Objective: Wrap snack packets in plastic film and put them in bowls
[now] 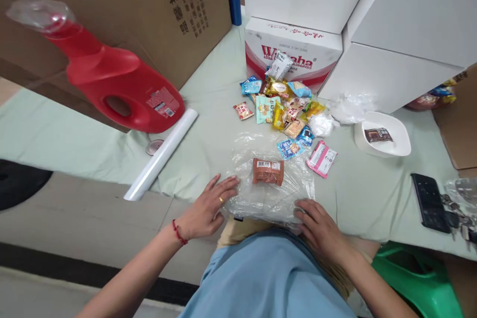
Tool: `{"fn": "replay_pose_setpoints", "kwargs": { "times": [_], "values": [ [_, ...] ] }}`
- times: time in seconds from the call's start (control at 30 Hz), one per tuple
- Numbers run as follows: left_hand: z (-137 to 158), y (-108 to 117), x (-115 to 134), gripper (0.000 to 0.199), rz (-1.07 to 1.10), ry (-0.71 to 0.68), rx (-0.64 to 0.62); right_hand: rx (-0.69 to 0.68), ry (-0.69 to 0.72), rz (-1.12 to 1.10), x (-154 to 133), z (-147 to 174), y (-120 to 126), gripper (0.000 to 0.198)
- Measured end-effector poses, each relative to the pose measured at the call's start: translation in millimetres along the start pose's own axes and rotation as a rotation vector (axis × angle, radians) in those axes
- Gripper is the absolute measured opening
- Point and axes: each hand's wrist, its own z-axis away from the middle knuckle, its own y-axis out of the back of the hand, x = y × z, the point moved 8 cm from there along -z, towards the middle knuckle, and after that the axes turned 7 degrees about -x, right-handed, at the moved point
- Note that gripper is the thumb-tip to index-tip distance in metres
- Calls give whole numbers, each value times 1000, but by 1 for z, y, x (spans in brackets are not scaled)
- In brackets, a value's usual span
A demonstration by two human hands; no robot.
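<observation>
A sheet of clear plastic wrap [246, 196] lies spread at the table's front edge, before my body. On it rests a small brown snack packet [268, 171] with a white barcode label. My left hand [208, 206] is at the wrap's left side, fingers stretched out and their tips touching it; a ring and a red bracelet are on this arm. At the right side of the wrap is my right hand [320, 226], its fingers apart and slightly bent, resting on the film edge. Its thumb is partly hidden. Just beyond lies a pink-and-white packet [322, 159].
Several wrapped snacks [266, 109] are heaped against a Wahaha carton [257, 44]. A white bowl [404, 146] holds one brown packet. A roll of wrap [160, 156] and a large red jug [130, 74] are at left. A phone [430, 202] lies at right, beside keys [460, 216].
</observation>
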Motion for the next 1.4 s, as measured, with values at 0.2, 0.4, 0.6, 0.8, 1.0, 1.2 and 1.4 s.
{"fn": "replay_pose_setpoints", "kwargs": {
  "times": [0.2, 0.4, 0.6, 0.8, 1.0, 1.2, 1.4],
  "values": [
    [-3, 8, -34, 27, 180, 158, 12, -80, -40, -270, 15, -37, 20, 22],
    [-47, 35, -80, 36, 320, 508, 78, -80, -300, -423, 67, -93, 55, 32],
    [-60, 54, -109, 37, 114, 617, 242, -246, -486, 109, 99, -111, 70, 12],
    [-12, 100, -41, 21, -274, 540, 813, -212, -331, 358, 61, -163, 102, 27],
    [-77, 30, 47, 37, -254, 115, 445, -238, -155, 439, 42, -241, 46, 39],
    [-101, -14, 29, 38, -269, 216, 242, -316, -254, 310, 56, -252, 35, 18],
    [-101, -13, 30, 38, -253, 264, 233, -224, -18, 209, 1, -203, 46, 17]
  ]
}}
